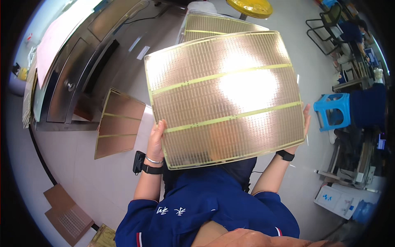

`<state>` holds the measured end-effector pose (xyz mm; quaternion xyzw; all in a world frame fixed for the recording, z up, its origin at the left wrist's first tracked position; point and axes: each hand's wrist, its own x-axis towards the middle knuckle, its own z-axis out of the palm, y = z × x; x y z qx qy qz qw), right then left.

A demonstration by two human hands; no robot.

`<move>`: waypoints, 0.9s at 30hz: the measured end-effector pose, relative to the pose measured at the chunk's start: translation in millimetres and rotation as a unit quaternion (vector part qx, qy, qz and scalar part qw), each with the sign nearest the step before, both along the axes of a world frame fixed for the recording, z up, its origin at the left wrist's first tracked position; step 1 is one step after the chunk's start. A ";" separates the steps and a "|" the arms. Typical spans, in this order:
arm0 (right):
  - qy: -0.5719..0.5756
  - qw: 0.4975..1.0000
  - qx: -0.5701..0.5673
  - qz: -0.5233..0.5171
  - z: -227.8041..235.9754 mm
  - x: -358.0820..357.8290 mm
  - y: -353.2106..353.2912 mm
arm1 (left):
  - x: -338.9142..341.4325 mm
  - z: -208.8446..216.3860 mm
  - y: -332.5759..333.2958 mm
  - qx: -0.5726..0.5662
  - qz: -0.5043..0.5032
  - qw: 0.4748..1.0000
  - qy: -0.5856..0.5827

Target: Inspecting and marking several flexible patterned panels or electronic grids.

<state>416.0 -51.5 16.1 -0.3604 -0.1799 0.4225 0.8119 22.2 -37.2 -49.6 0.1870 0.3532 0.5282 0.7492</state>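
Observation:
A large copper-coloured circuit board panel, crossed by yellow-green strips and patterned with fine rows, is held up tilted in front of me. Bright light glares off its middle and right. My left hand grips the lower left edge, its thumb on the front face. My right hand holds the right edge, with most of its fingers hidden behind the panel. Just beyond the far edge, similar panels show, partly covered by the one I hold.
Another copper-coloured panel stands at the left beside a metal cabinet. Brown boards lie at lower left. A yellow round stool stands at the far side, a blue plastic stool at the right. People sit along the right side.

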 end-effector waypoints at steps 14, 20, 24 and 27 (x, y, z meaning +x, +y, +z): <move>-0.056 0.996 -0.073 -0.011 2.1 -7.5 -8.6 | -19.3 -10.5 9.6 0.086 0.047 0.979 0.181; -0.096 0.992 -0.077 0.020 8.9 -11.0 -7.7 | -27.5 -19.5 11.4 0.077 0.085 0.971 0.209; -0.097 0.992 -0.077 0.031 11.9 -11.9 -7.0 | -37.5 -32.1 12.3 0.079 0.087 0.969 0.218; -0.101 0.990 -0.088 0.040 9.7 -10.1 -8.0 | -50.5 -42.7 13.3 0.093 0.045 0.971 0.216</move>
